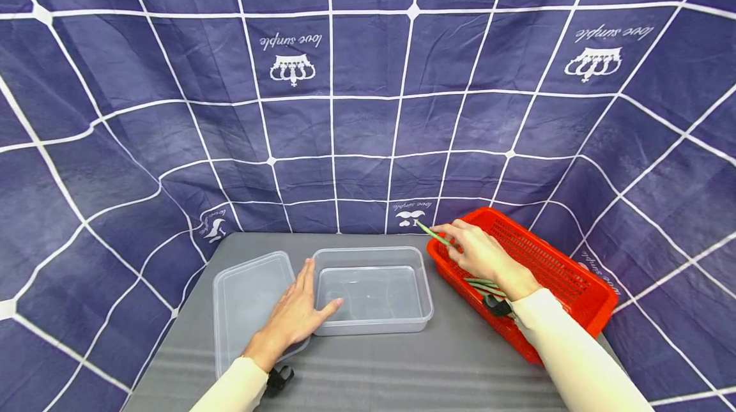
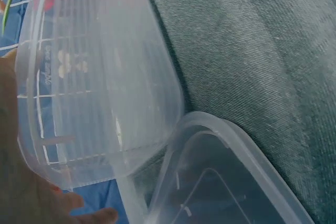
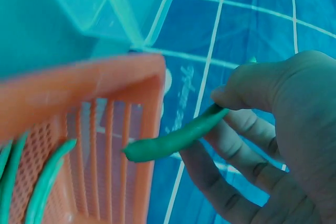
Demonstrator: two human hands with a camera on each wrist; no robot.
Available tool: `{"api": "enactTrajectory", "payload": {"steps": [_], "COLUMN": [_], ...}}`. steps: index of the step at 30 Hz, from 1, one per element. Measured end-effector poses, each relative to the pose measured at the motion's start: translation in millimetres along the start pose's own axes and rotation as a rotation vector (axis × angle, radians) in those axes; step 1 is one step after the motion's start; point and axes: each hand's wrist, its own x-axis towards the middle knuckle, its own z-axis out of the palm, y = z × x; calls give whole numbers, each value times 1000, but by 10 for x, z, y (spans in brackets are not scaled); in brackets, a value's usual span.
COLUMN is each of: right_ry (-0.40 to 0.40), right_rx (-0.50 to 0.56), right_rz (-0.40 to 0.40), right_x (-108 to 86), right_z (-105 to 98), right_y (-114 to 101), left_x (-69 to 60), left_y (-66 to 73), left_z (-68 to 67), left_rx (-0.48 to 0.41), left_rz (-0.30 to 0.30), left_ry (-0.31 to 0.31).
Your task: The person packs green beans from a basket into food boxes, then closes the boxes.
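My right hand (image 1: 477, 251) pinches a green bean (image 3: 176, 141) between thumb and fingers, above the far left end of a red slotted basket (image 1: 552, 265). Several more green beans (image 3: 50, 184) lie in that basket, partly hidden by my wrist in the head view. A clear rectangular plastic container (image 1: 374, 328) stands in the middle of the grey table, with nothing seen inside. Against its left side rests my left hand (image 1: 296, 311), fingers straight along the rim and thumb over the near left corner.
A translucent lid (image 1: 244, 300) lies left of the container, partly under my left forearm. Grey cloth covers the table (image 1: 368, 373). A blue curtain with white lines (image 1: 368, 124) rises behind and at both sides.
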Motion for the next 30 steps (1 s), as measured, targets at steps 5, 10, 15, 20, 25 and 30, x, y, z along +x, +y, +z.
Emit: {"api": "enactTrajectory", "payload": {"steps": [5, 10, 15, 20, 25, 30], "right_ry": [4, -8, -47, -89, -139, -183], "right_rx": [-16, -32, -49, -54, -51, -52], "right_rz": [-47, -105, -150, -177, -165, -146], "right_x": [156, 308, 457, 579, 668, 742], "right_z": [134, 277, 431, 599, 751, 883], "right_y": [-189, -334, -430, -510, -607, -707], "left_x": [-6, -13, -1, 2, 3, -4], "left_y": [-25, -43, -44, -30, -11, -15], "left_z": [5, 28, 47, 41, 33, 40], "left_rx": [8, 11, 0, 0, 25, 28], "left_rz": [11, 13, 16, 13, 20, 21], "left_ry": [1, -5, 4, 11, 27, 33]}}
